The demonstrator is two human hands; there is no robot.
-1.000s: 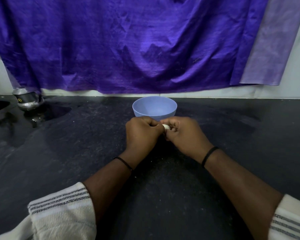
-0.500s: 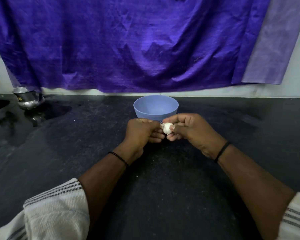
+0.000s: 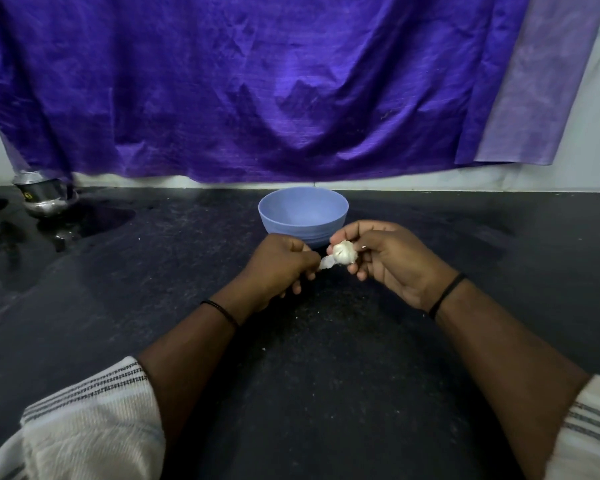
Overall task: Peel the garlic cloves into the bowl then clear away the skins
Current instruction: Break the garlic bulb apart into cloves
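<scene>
One purple cloth fills the upper frame above the dark counter, where a blue bowl stands at centre. Just below it, the right hand has its grip curled around a garlic bulb, while the left hand pinches a strip of skin hanging off it.

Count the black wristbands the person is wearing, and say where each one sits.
2. One thin black wristband circles the left wrist, behind the hand pinching the skin; the other black wristband circles the right wrist, behind the hand holding the garlic. Sleeves could hide more.

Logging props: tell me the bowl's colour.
The bowl is plain light blue, with no pattern; the head view shows it clearly.
</scene>
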